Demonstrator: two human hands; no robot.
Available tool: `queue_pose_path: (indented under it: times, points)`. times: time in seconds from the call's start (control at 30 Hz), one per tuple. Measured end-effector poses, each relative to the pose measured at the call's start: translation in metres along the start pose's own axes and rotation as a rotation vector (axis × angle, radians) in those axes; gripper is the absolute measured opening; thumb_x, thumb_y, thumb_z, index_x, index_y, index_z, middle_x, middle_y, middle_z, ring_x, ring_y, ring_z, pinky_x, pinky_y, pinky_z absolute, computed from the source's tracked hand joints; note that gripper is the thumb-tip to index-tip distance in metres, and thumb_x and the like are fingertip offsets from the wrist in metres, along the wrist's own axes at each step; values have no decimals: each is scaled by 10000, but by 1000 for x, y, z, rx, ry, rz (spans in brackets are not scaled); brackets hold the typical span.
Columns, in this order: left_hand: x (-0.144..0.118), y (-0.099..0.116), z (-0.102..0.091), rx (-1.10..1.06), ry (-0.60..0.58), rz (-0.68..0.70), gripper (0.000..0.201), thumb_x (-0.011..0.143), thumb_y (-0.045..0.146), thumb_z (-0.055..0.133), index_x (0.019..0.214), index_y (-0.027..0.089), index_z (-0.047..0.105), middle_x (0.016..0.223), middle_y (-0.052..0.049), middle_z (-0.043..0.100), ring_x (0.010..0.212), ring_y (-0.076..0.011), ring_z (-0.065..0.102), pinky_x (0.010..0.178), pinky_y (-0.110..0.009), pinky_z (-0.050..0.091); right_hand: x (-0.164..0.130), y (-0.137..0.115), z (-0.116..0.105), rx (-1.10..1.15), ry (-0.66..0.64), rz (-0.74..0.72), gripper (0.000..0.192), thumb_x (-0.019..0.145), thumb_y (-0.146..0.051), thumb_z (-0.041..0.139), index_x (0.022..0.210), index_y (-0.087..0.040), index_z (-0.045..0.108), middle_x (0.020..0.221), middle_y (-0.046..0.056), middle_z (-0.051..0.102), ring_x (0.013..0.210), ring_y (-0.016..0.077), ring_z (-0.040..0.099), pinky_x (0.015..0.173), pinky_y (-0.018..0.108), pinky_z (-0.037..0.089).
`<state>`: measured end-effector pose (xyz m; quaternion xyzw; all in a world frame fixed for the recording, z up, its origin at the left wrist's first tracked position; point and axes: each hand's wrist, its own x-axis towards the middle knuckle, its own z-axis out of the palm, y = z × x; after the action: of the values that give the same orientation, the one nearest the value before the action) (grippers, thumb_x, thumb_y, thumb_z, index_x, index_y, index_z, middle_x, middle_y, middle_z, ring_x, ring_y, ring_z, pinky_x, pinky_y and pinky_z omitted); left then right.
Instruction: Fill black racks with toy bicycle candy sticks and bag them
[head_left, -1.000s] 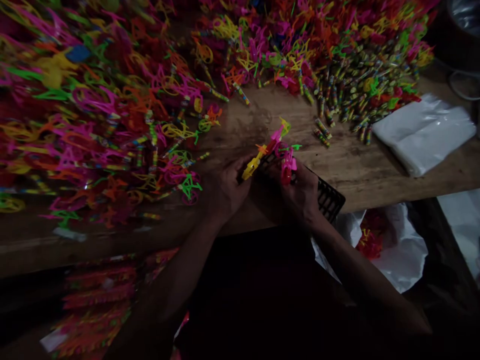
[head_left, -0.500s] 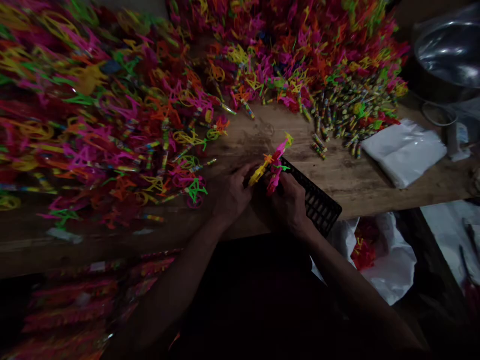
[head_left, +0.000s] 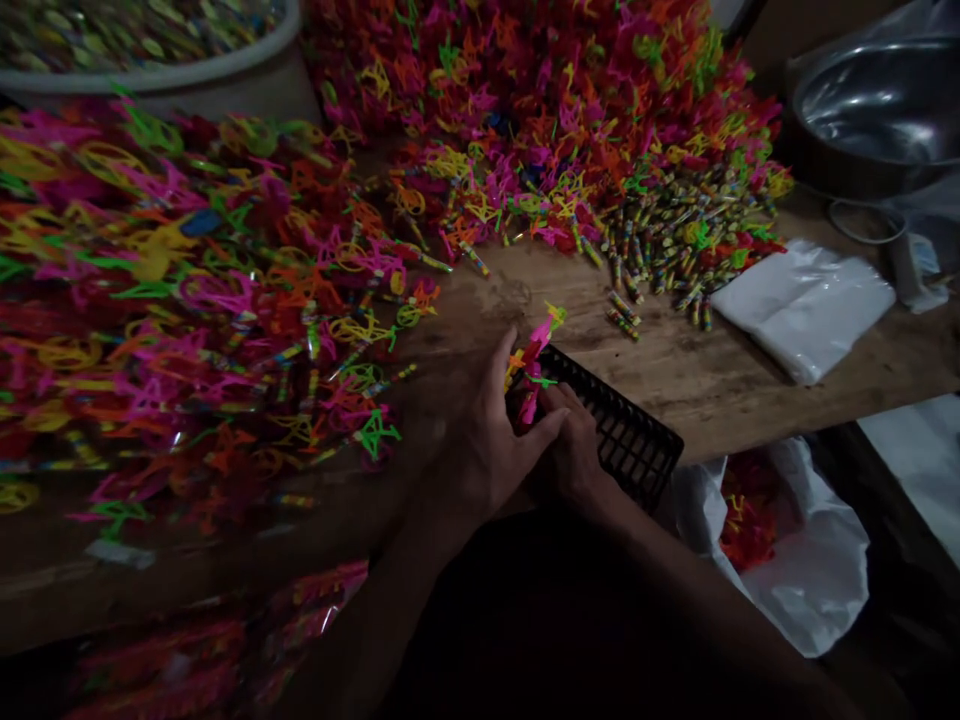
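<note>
A small bright plastic toy point(head_left: 531, 375), pink with green, yellow and orange parts, stands up between my hands at the left end of a black slatted plastic basket point(head_left: 670, 432). My left hand point(head_left: 491, 450) is open around its left side, thumb and index finger spread wide, with the thumb reaching to my right hand. Closed, with curled fingers, my right hand point(head_left: 577, 450) grips the toy's lower pink part. Dim light and my fingers hide the toy's lower end.
Colourful plastic toys point(head_left: 255, 290) are heaped at left and back. Small patterned tubes point(head_left: 667, 235) lie at right, near folded clear plastic bags point(head_left: 806, 305) and a metal bowl point(head_left: 892, 110). A white sack point(head_left: 825, 590) hangs below the table edge; a large tub point(head_left: 247, 75) stands back left.
My left hand has opened and swung its thumb across toward my right hand. The yellow piece it was at is now mostly hidden. The view has shifted, bringing the tub into sight.
</note>
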<state>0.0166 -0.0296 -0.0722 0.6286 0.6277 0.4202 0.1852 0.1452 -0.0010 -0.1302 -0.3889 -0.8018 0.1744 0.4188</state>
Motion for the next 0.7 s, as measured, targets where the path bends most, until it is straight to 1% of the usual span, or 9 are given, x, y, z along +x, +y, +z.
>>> queue_pose_path:
  times: [0.1,0.17,0.3,0.43,0.57,0.7]
  points:
    - [7,-4,5,0,-41,-15,705,874,291,707,1514,187,430,1481,-118,604,1346,-244,608,1130,-365,525,0,0,3,-28,41,-91,283,1030,-164,391,784,-215,522,749,19,592,691,173,509,674,305,419]
    - [8,-5,1,4,-74,-1,680,902,291,688,1520,190,423,1467,-113,617,1334,-231,619,1131,-348,521,1,0,4,-72,33,-112,262,1029,-165,403,809,-214,536,763,24,594,708,177,510,685,308,423]
    - [8,-1,-7,29,-105,33,646,921,275,672,1513,173,435,1479,-119,607,1347,-230,609,1142,-348,511,1,-1,4,-128,20,-122,258,1023,-147,379,835,-211,544,769,29,587,717,182,497,693,315,434]
    - [9,1,-6,26,-88,28,616,915,250,661,1492,164,465,1455,-112,630,1320,-224,631,1114,-335,536,-2,0,5,-150,20,-83,224,1017,-164,403,840,-210,533,762,30,584,708,182,496,671,313,435]
    - [9,2,-1,17,-22,8,573,896,226,665,1448,170,520,1418,-102,660,1291,-226,653,1094,-328,552,-4,1,6,-193,-48,-48,216,1020,-181,398,873,-212,553,781,34,597,740,189,526,712,325,451]
    - [9,3,3,-15,16,-36,558,896,199,668,1437,182,535,1391,-87,680,1267,-214,669,1085,-318,558,-2,-3,6,-218,-65,-14,229,1035,-201,395,882,-210,566,795,37,596,745,193,510,708,327,441]
